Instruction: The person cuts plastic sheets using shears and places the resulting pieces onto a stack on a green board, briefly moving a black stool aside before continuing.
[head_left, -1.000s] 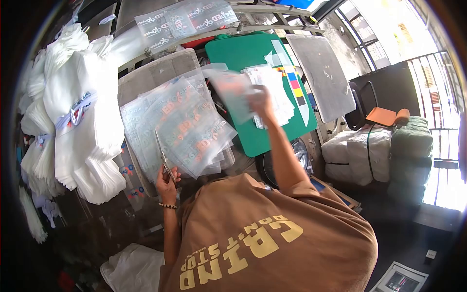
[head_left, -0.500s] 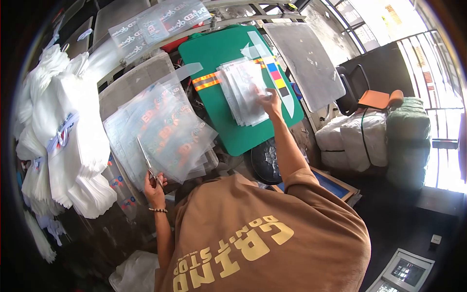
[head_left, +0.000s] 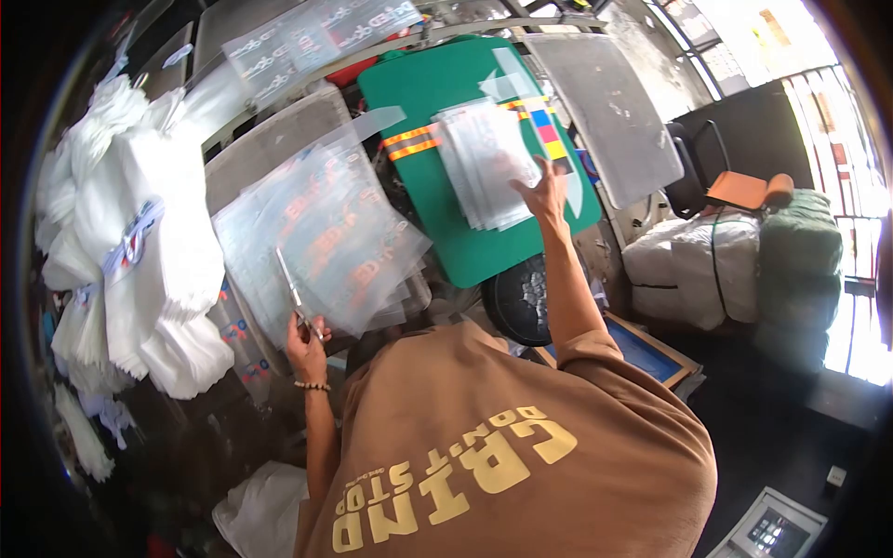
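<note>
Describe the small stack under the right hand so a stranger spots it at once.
Find the big green cutting mat at top centre. On its upper right part lies a small stack of clear printed sheets, with the right hand on its right edge. Unlike the larger clear printed sheets left of the mat, it is narrow and neatly squared.

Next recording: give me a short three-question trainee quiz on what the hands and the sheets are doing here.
1. True or false: the left hand holds scissors.
2. What does the right hand touch? A) the small stack of cut sheets B) a pile of white bags C) a black disc
3. Fill in: the small stack lies on a ___ mat.
Key: 1 true; 2 A; 3 green.
</note>
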Tool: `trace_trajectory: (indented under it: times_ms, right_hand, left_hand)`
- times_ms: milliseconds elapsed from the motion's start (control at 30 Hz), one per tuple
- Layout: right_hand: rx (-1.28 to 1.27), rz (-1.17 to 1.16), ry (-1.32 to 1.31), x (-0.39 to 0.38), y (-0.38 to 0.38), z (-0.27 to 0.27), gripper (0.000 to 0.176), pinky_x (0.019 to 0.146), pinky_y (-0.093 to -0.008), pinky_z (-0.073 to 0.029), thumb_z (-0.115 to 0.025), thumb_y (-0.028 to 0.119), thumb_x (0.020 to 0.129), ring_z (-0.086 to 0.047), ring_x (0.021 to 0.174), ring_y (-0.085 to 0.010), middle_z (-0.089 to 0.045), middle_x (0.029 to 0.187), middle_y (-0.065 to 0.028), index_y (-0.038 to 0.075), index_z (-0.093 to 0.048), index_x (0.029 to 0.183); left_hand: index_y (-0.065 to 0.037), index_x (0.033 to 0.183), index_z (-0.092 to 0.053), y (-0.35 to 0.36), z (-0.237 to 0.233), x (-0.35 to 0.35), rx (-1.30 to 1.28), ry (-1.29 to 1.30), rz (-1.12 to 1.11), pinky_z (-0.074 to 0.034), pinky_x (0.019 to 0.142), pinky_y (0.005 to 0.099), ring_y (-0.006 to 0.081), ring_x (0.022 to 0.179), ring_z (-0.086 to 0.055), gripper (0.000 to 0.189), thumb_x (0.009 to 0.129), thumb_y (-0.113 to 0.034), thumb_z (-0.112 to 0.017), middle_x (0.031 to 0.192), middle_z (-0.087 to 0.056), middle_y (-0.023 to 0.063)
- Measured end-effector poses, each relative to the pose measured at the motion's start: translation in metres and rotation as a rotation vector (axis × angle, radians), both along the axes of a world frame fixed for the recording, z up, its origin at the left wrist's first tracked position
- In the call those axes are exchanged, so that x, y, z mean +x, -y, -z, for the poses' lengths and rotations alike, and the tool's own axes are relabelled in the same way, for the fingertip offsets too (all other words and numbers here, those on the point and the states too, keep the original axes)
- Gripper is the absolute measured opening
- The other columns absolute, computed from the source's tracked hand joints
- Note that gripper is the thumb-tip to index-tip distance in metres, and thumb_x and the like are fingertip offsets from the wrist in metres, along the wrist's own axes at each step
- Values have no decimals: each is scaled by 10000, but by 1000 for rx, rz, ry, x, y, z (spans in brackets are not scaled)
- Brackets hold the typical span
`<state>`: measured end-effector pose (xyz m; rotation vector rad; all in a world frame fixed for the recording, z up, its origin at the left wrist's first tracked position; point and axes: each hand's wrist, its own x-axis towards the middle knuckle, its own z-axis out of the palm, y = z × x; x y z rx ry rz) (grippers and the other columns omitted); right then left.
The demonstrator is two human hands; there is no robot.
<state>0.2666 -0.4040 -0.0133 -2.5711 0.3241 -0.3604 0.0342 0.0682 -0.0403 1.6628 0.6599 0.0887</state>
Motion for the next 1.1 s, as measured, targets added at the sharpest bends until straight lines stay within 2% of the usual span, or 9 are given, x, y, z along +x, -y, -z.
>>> trace_trajectory:
  times_ms: [67, 167, 300, 367, 467, 667, 767, 967, 1100]
  right_hand:
    - [-168, 1, 221, 0, -25, -1, 602, 889, -459, -464, -889, 243, 636, -566, 1009, -379, -605, 1071, -182, 89, -662, 1172]
    - [468, -312, -183, -13, -99, -14, 484, 935, -461, -458, -844, 307, 715, -569, 1057, -388, -608, 1090, -196, 41, -699, 1093]
    - [124, -628, -79, -45, -191, 4, 742, 965, -449, -453, -861, 451, 652, -571, 1089, -353, -619, 1069, -217, 21, -630, 1211]
    - [29, -636, -71, -47, -206, 15, 795, 828, -393, -506, -916, 310, 601, -620, 961, -302, -612, 999, -181, 16, -585, 1262]
    - [320, -525, -255, -41, -206, 24, 669, 743, -381, -525, -908, 211, 591, -655, 841, -315, -653, 891, -161, -12, -611, 1148]
    - [226, -466, -125, -42, -185, 4, 241, 721, -424, -508, -785, 179, 753, -657, 809, -345, -680, 899, -172, 12, -671, 884]
    - [462, -486, -307, -46, -177, 4, 293, 645, -356, -490, -718, 166, 868, -655, 700, -213, -692, 839, -139, -9, -605, 1074]
    - [1077, -255, -579, -67, -186, -10, 421, 656, -351, -513, -694, 99, 870, -675, 800, -193, -688, 963, -133, 24, -515, 1243]
    - [1033, -341, -565, -70, -183, -6, 461, 645, -322, -515, -683, 41, 856, -676, 808, -189, -653, 1060, -140, 28, -513, 1284]
  left_hand:
    - [24, 1405, -448, 3, 0, 1, 76, -2, -18, -552, 597, 249, 108, 684, -644, 560, 912, -89, -689, 895, -697, 82]
    - [29, 1414, -432, 6, -4, 5, 243, -5, 10, -541, 599, 251, 106, 692, -645, 553, 925, -78, -665, 897, -702, 80]
    - [45, 1422, -411, 8, 18, 17, 529, 133, 11, -543, 663, 264, 120, 751, -663, 523, 943, -30, -606, 941, -721, 86]
    - [45, 1424, -407, 12, 9, 24, 552, 90, 13, -550, 715, 283, 146, 819, -692, 527, 935, -8, -596, 980, -731, 107]
    - [28, 1424, -418, 11, 10, 30, 559, 86, 33, -555, 741, 303, 187, 867, -720, 539, 919, -2, -605, 1013, -737, 137]
    - [26, 1395, -462, 2, 0, 37, 555, 87, 24, -550, 716, 295, 167, 838, -712, 515, 913, -36, -632, 1021, -739, 124]
    - [20, 1418, -436, -10, 7, 36, 520, 59, 64, -541, 691, 279, 143, 827, -698, 525, 931, -47, -621, 1014, -737, 110]
    - [30, 1432, -394, -8, -25, 20, -110, 127, -81, -558, 706, 260, 136, 860, -675, 539, 942, -25, -612, 1054, -708, 125]
    - [37, 1423, -403, -5, -38, -6, -122, 77, -69, -570, 718, 262, 137, 871, -670, 582, 909, -31, -667, 1083, -696, 140]
